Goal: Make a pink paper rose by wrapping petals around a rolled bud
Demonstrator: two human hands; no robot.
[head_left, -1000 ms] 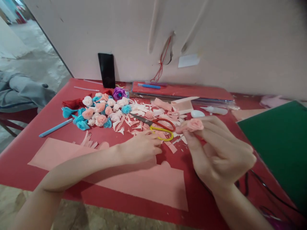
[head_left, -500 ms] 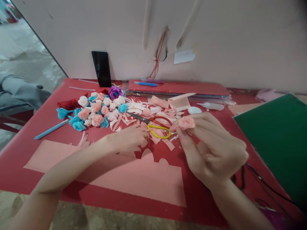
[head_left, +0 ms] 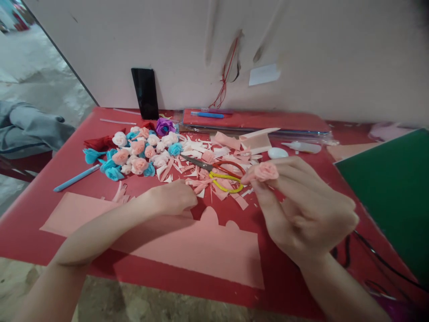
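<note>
My right hand (head_left: pixel 301 210) pinches a small pink paper rose (head_left: pixel 265 171) between thumb and fingertips, held above the red table (head_left: pixel 43 192). My left hand (head_left: pixel 170 197) rests low on the table with its fingers curled, on the top edge of a large pink paper sheet (head_left: pixel 187 248), among pink paper scraps (head_left: pixel 201 184); whether it holds a scrap is hidden. Scissors with a red and a yellow handle (head_left: pixel 221 172) lie just beyond, between the two hands.
A pile of pink, white, blue and purple paper roses (head_left: pixel 140 152) lies at the back left, with a blue pen (head_left: pixel 76 178) beside it. A black phone (head_left: pixel 145 93) leans on the wall. A green sheet (head_left: pixel 392 192) lies at the right; a glue bottle (head_left: pixel 301 146) behind.
My left hand has drawn back leftward from the scissors' handles toward the paper sheet's edge. My right hand keeps the rose in about the same place.
</note>
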